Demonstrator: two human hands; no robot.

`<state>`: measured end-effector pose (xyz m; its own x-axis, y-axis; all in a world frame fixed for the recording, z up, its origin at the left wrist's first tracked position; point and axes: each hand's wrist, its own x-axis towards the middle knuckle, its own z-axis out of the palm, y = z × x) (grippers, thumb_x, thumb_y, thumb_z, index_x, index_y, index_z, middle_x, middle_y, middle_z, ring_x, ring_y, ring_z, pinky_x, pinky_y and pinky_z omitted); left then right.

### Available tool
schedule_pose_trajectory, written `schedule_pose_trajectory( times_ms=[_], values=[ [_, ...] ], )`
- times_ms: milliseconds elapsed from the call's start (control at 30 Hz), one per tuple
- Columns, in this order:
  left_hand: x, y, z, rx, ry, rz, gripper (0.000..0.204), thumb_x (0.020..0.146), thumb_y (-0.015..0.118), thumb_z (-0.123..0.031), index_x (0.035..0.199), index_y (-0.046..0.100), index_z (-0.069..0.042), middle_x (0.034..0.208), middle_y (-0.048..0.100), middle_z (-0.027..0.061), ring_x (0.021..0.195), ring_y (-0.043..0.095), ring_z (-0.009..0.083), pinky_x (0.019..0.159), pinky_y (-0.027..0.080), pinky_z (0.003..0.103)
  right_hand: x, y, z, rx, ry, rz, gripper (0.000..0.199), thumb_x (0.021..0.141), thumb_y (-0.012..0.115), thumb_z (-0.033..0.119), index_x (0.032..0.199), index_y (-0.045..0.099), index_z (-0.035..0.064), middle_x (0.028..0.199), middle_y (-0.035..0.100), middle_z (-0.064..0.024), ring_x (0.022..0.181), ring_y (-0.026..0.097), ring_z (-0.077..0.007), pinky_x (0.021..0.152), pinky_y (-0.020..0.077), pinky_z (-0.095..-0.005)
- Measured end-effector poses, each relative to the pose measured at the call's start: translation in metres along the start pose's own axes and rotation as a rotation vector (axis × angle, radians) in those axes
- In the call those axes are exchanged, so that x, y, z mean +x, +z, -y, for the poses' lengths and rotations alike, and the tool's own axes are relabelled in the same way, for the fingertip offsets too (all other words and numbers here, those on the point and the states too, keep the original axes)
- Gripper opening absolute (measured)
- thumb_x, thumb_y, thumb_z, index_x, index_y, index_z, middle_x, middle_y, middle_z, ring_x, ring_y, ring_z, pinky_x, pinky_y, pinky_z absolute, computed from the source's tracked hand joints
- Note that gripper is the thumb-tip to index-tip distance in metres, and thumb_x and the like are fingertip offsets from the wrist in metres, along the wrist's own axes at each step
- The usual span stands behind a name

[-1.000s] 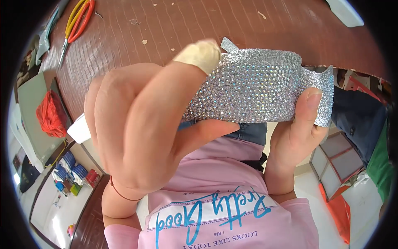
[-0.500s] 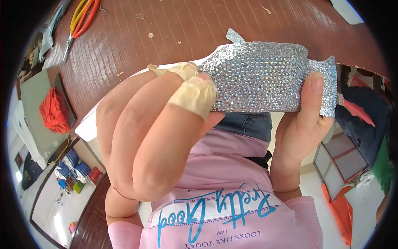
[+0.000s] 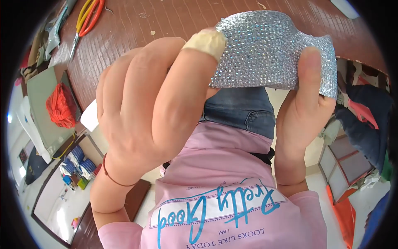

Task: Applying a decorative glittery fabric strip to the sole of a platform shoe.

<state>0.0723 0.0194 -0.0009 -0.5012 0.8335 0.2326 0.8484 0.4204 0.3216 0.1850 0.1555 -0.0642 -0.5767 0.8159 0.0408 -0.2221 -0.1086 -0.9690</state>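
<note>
A curved piece covered in silver rhinestones [image 3: 257,54] is held up between my two hands, over the near edge of the table. My left hand [image 3: 153,95] is closed at its left end, the index fingertip, wrapped in cream tape, pressing on the stones; its other fingertips are hidden. My right hand [image 3: 300,103] grips the right end, with the thumb flat on the front and the fingers out of sight behind. Beside my left hand shows a smooth white part [image 3: 89,117]; whether it joins the silver piece is hidden by the hand.
On the brown table [image 3: 178,20] lie scissors [image 3: 85,25] with red and yellow handles, at the far left, and small scraps. A red plastic bag [image 3: 61,106] sits on a grey surface to the left. Dark and pink cloth [image 3: 365,112] lies at the right.
Both hands have shifted the silver piece up and away from my body, and it has tilted. My left fingers have curled further round. The small silver tab behind its top edge no longer shows.
</note>
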Motion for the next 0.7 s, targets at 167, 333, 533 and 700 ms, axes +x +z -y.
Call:
schedule_pose_trajectory(
  times_ms=[167, 333, 533, 700],
  values=[
    [-0.003, -0.027, -0.01, 0.099, 0.041, 0.068, 0.055, 0.062, 0.083, -0.016, 0.11, 0.06, -0.001, 0.099, 0.067, 0.0067, 0.084, 0.062, 0.0193, 0.079, 0.049, 0.03, 0.001, 0.003, 0.009, -0.124, 0.035, 0.003, 0.02, 0.092, 0.059, 0.015, 0.101, 0.063, -0.0025, 0.097, 0.066, -0.0056, 0.084, 0.06, -0.0096, 0.075, 0.0451, -0.0201],
    [-0.004, -0.041, 0.004, -0.048, 0.05, 0.032, 0.054, 0.059, 0.083, -0.02, 0.105, 0.063, -0.002, 0.097, 0.066, 0.0047, 0.081, 0.059, 0.0188, 0.078, 0.047, 0.029, 0.003, 0.003, 0.005, -0.088, 0.006, -0.021, 0.021, 0.091, 0.061, 0.016, 0.101, 0.064, -0.0026, 0.096, 0.066, -0.0054, 0.083, 0.06, -0.0098, 0.075, 0.045, -0.0201],
    [-0.008, -0.049, 0.014, 0.243, 0.119, 0.16, 0.047, 0.058, 0.082, -0.016, 0.099, 0.064, -0.003, 0.094, 0.065, 0.0034, 0.077, 0.057, 0.0179, 0.073, 0.046, 0.028, 0.003, 0.007, 0.003, -0.097, -0.006, -0.071, 0.021, 0.091, 0.06, 0.016, 0.101, 0.064, -0.0025, 0.096, 0.066, -0.0059, 0.083, 0.06, -0.01, 0.074, 0.0448, -0.02],
    [-0.014, -0.042, 0.027, 0.202, 0.154, 0.133, 0.043, 0.058, 0.082, -0.015, 0.095, 0.065, -0.004, 0.092, 0.064, 0.0043, 0.076, 0.057, 0.018, 0.069, 0.046, 0.027, 0.002, 0.011, 0.0, -0.135, 0.01, -0.124, 0.022, 0.092, 0.059, 0.018, 0.1, 0.064, -0.0023, 0.096, 0.066, -0.0062, 0.083, 0.06, -0.0101, 0.074, 0.0445, -0.0199]
  ],
)
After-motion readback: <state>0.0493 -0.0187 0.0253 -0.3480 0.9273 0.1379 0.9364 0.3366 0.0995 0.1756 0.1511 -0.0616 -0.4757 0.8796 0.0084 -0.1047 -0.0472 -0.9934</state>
